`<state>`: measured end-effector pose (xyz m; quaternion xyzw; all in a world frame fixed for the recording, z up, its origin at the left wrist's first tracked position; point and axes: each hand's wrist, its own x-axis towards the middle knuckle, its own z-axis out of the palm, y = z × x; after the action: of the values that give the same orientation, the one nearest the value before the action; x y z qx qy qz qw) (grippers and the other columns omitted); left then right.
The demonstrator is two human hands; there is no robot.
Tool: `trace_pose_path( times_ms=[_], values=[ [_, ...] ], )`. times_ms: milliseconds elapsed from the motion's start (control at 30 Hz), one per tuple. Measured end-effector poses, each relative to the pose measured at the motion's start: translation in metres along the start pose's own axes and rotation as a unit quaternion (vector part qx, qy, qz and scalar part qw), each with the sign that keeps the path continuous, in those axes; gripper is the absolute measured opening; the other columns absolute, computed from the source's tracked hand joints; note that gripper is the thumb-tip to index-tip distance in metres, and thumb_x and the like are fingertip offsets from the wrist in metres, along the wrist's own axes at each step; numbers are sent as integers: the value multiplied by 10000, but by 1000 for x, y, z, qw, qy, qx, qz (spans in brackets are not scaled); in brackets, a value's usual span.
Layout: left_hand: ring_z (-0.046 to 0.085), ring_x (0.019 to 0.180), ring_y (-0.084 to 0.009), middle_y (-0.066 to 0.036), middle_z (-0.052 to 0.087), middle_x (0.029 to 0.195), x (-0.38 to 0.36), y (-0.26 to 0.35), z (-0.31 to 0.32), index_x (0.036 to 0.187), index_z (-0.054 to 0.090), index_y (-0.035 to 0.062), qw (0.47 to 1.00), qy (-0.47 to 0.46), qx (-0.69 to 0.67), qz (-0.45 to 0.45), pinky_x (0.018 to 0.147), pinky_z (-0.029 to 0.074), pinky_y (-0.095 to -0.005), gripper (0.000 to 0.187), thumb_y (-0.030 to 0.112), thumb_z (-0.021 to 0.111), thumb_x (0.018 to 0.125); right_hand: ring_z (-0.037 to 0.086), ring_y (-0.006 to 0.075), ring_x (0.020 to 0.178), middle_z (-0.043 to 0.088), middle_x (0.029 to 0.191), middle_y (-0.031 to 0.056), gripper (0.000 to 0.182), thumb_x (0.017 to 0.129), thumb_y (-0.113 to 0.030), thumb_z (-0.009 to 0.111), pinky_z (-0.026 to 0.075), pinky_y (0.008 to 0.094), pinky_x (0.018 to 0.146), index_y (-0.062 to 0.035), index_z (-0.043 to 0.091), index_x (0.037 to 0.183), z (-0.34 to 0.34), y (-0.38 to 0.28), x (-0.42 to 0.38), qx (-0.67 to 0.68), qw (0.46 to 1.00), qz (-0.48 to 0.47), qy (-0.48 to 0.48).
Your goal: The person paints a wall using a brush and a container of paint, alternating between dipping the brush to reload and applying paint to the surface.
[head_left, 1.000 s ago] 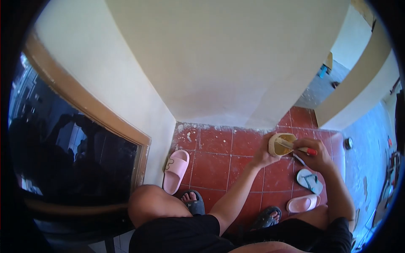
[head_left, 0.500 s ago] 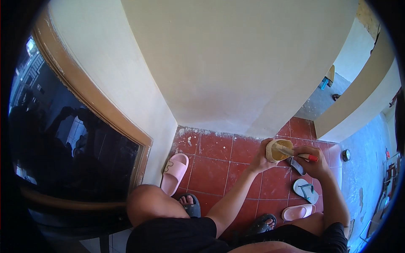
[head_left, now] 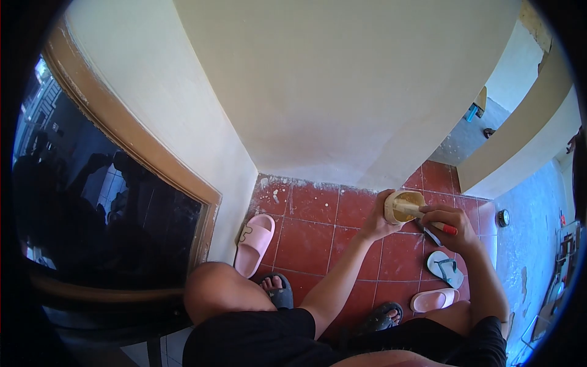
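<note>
My left hand point(head_left: 380, 219) is wrapped round the near left side of a cream-coloured cup point(head_left: 394, 208), whose open mouth faces up toward me. Its inside is smeared with a yellowish coating. My right hand point(head_left: 451, 225) grips a paintbrush point(head_left: 449, 229) by its red-tipped handle. The pale brush head reaches into the cup and rests against the inner wall. Some of the handle is hidden by my fingers. Both hands are held above the red tiled floor point(head_left: 306, 244), in front of the wall.
A cream wall point(head_left: 342, 92) with a damp-looking lower patch rises ahead. At left is a brown-framed dark glass panel point(head_left: 110, 202). Pink slippers point(head_left: 255, 244) and a grey flip-flop point(head_left: 445, 269) lie on the floor. White specks mark the tiles by the wall.
My right hand has shifted slightly left, and the brush has changed angle inside the cup. My left hand still holds the cup. The view has moved a little.
</note>
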<state>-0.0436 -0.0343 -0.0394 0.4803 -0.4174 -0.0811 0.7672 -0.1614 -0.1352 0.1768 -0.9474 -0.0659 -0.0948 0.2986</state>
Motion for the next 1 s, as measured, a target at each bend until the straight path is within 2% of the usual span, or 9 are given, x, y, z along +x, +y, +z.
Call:
trace_pose_path(
  times_ms=[267,367,400,467,533,600,633,767,1000],
  values=[
    [497,1169,-220,-116,460,1249,-1,-3,-2,1354,245,82,1000,3,-28,-11,961,455,-348,871,3,794,682,661,312,918,666,1016,147,161,753,13,689,534,369,805,-30,650,902,0,-3,-1,39,998,49,13],
    [487,1179,-224,-116,455,1261,-7,-8,0,1359,242,71,994,8,-83,-65,966,447,-356,870,5,789,685,664,307,916,670,1003,147,164,751,12,695,532,368,807,-29,653,904,3,-2,-3,21,998,27,45],
    [487,1179,-224,-116,455,1261,-2,-8,-2,1359,242,71,996,7,-77,-53,966,447,-356,870,5,789,685,664,307,916,670,1003,147,164,751,12,695,532,368,807,-29,653,904,2,0,0,17,998,15,51],
    [474,1194,-225,-117,448,1273,-3,-5,-3,1367,236,74,1000,20,7,2,978,436,-366,882,11,789,683,661,301,929,671,998,149,162,756,9,699,529,365,818,-29,659,909,3,4,-3,26,998,39,39],
    [504,1154,-234,-117,483,1232,-2,-5,-3,1349,273,70,1000,24,2,-8,958,444,-363,858,-2,791,669,652,297,975,673,994,152,157,764,0,703,523,361,839,-32,665,913,3,6,-4,30,998,40,29],
    [504,1156,-236,-119,479,1242,-4,-8,-3,1349,275,72,998,32,-31,-40,957,445,-362,853,1,790,672,642,292,1017,673,1000,155,158,765,-5,706,519,364,855,-33,667,915,2,1,-3,66,992,93,57],
    [465,1203,-228,-117,442,1275,-3,-11,-5,1374,230,78,998,24,-34,-47,990,419,-367,912,31,803,666,637,294,1034,672,1011,157,167,760,-5,708,518,367,864,-30,667,920,1,2,-3,66,992,96,46],
    [462,1206,-226,-114,443,1276,2,-3,-10,1379,227,88,999,16,3,-28,987,420,-372,913,41,801,670,645,287,1009,670,1021,157,161,763,-2,702,518,359,852,-24,661,917,3,-2,0,60,993,83,57],
    [432,1237,-233,-118,421,1303,10,11,-13,1380,222,76,999,29,-24,-31,1013,391,-385,914,100,809,680,657,268,927,672,1006,136,154,773,8,679,516,340,814,-18,628,916,4,-1,1,77,986,80,125]
  ],
)
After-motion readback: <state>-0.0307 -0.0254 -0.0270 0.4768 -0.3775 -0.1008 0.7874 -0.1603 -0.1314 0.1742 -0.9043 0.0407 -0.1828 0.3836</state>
